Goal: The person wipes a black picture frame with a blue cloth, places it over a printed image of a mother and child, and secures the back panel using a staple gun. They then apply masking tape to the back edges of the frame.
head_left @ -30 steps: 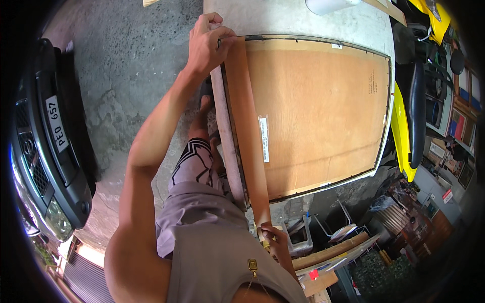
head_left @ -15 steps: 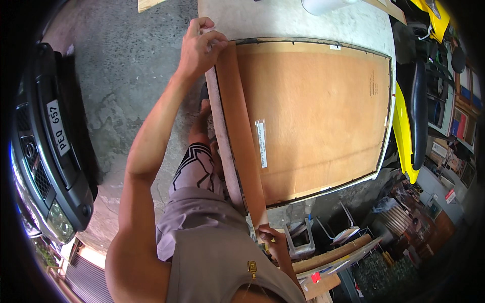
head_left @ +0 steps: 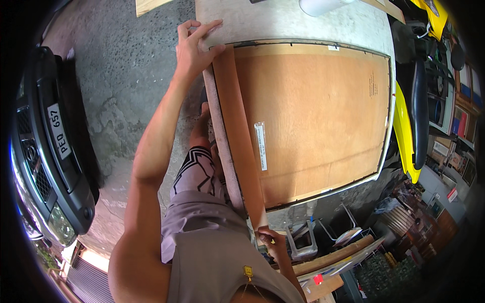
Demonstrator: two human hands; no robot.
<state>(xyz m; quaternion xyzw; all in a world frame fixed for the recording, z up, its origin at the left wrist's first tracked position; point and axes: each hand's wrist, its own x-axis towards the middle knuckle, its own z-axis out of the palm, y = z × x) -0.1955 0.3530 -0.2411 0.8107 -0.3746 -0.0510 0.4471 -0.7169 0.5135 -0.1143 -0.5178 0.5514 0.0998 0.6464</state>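
Observation:
A broad brown strip that looks like packing tape (head_left: 238, 116) runs along the near-left edge of a framed wooden backing panel (head_left: 318, 116), which lies flat with dark edging round it. At the far end of the strip is my left hand (head_left: 193, 53). Its thumb presses on the panel's corner, while the index finger stretches out over the tabletop and the others curl. My right hand (head_left: 273, 241) is closed round the near end of the tape, past the panel's edge. Whether a roll is inside that fist is hidden. Between the hands the strip looks taut.
The panel rests on a pale worn table (head_left: 242, 22) with a white cylindrical container (head_left: 321, 5) at its far side. A parked car (head_left: 55, 146) stands on the left. To the right are a yellow and black motorcycle (head_left: 406, 126), a plastic stool (head_left: 301, 242) and stacked clutter.
My left hand has loosened from its pinch at the corner; the index finger now reaches outward and the thumb presses down. My right hand still grips the tape, almost unmoved.

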